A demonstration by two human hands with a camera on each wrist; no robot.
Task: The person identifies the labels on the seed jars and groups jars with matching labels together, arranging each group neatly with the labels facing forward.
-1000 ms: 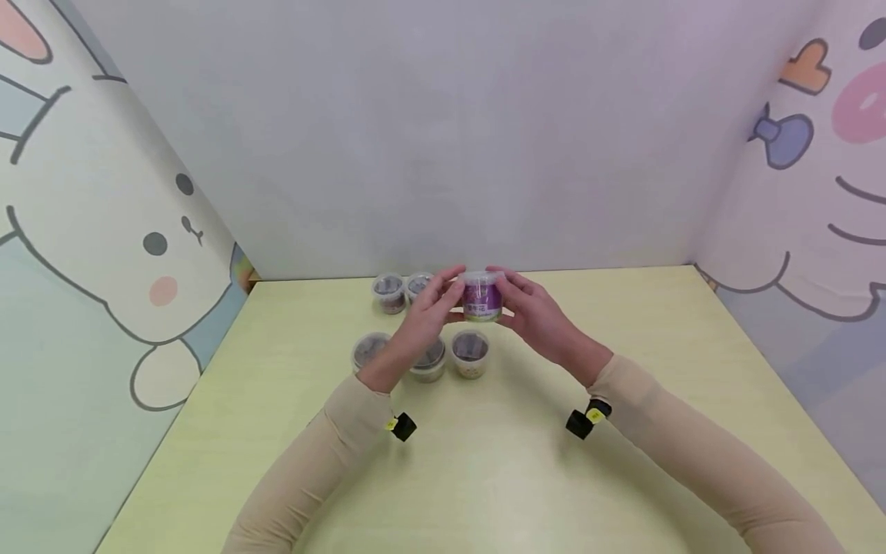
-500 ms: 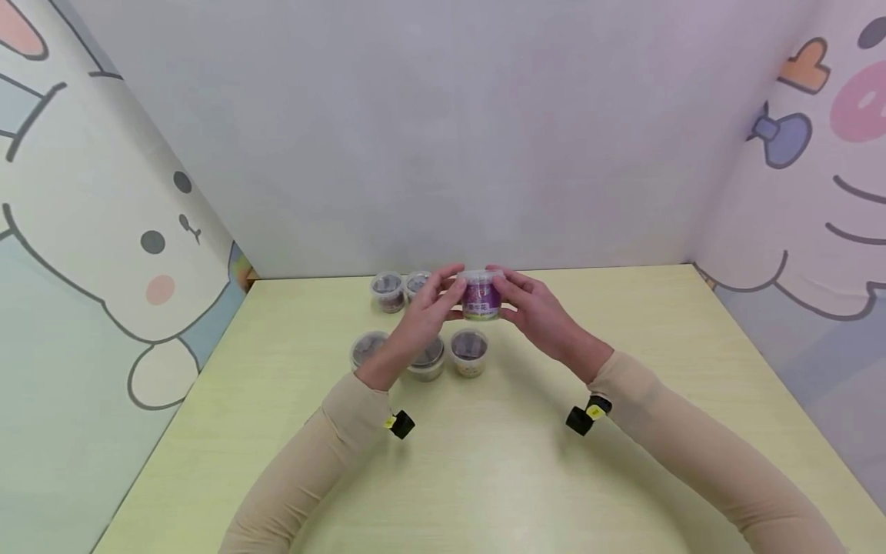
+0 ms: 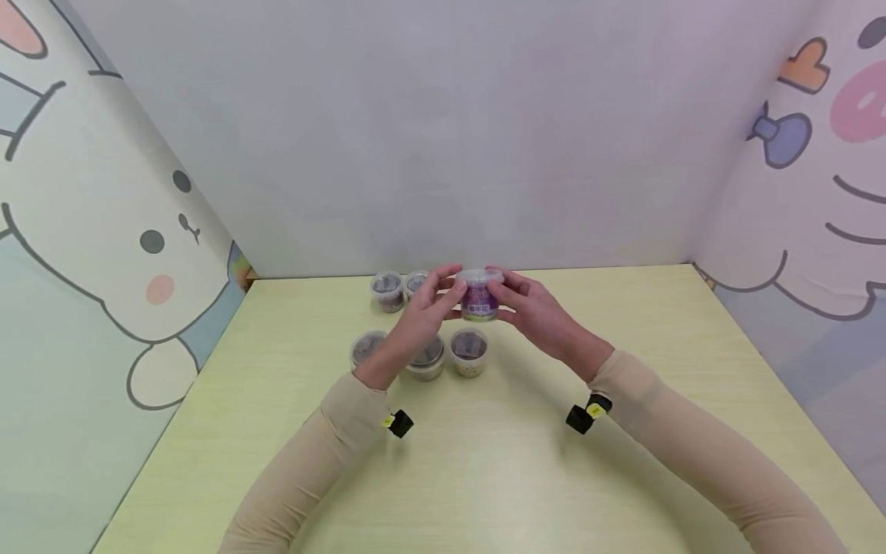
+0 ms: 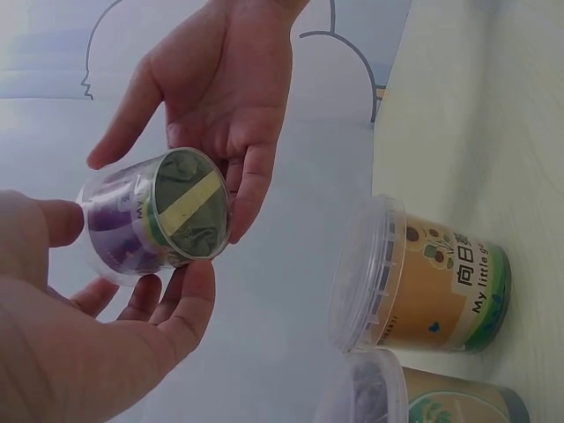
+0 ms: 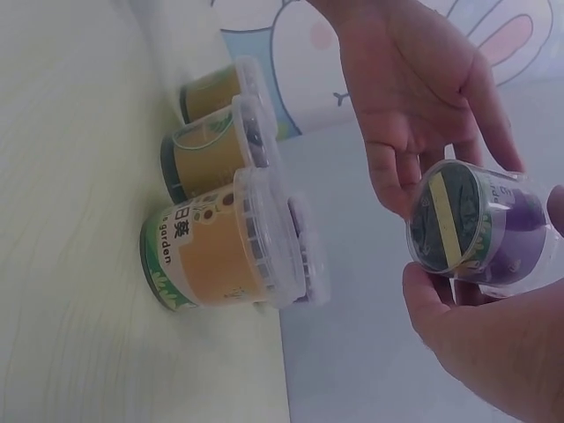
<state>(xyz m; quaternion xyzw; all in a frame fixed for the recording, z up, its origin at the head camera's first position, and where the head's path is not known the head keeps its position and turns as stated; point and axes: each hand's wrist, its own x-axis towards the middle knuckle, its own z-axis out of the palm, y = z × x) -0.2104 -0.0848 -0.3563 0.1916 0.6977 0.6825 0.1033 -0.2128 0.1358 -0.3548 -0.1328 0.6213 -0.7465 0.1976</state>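
Note:
Raised over the table, a small plastic cup (image 3: pixel 479 300) with a purple printed label and a clear lid is held between both hands. My left hand (image 3: pixel 421 323) grips its left side, thumb toward me and fingers behind. On the right side, my right hand (image 3: pixel 543 325) holds it the same way. Both wrist views show the underside of the cup (image 4: pixel 187 207), dark with a pale strip of tape across it. Below the hands stands a lidded cup (image 3: pixel 469 352) with an orange-brown sunflower label, its print readable in the left wrist view.
Left of that cup stand two more lidded cups, one (image 3: pixel 427 360) next to it and one (image 3: pixel 367 346) partly behind my left forearm. Farther back are two cups (image 3: pixel 388 291), one partly covered by my left hand. A pale wall (image 3: pixel 443 154) rises behind the table (image 3: pixel 484 462).
The held cup has turned slightly between the hands, so its label print has shifted. My right thumb has slid a little to the left across it. The other cups stay put.

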